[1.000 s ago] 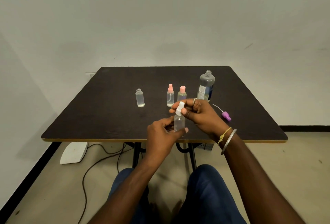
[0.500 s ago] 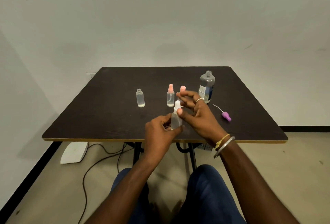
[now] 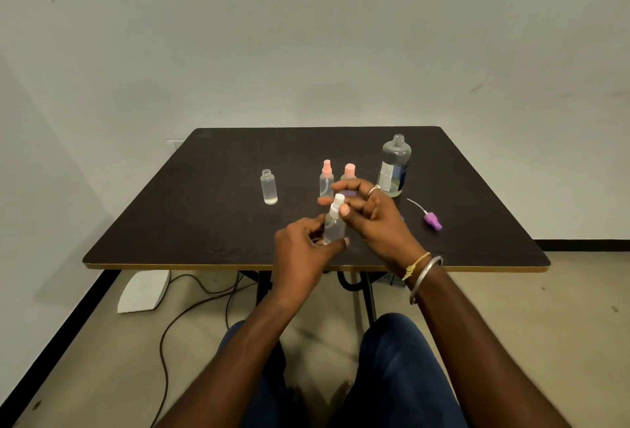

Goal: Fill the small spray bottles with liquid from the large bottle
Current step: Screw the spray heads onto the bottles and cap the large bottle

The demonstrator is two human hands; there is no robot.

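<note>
Only the hands and their bottle have moved: a second ago the right fingers were wrapped over the white spray head, and now they have fanned out, which I read as a pause between twists or the end of screwing it on. At far left the open bottle (image 3: 269,187) stands uncapped on the table (image 3: 204,223), well apart from the rest and looking nearly empty, so I judge it the one left to fill. The left hand (image 3: 303,250) grips the white-top bottle (image 3: 334,224) round its lower body, fingers (image 3: 332,244) curled about it. The bottle is over the near part of the table, tilted a touch to the right, and has drifted slightly left. Behind it stand the pink sprayer (image 3: 326,179) and the pink-cap bottle (image 3: 349,172), side by side and both closed. The right hand (image 3: 375,219) has its index and thumb on either side of the white head, with the other fingers spread. With the blur I cannot tell whether those two still pinch the head or have just let go. Further right the large bottle (image 3: 394,166) stands uncapped. The purple head (image 3: 432,220) lies loose on the table near it, likely meant for the open bottle once that one is filled.
</note>
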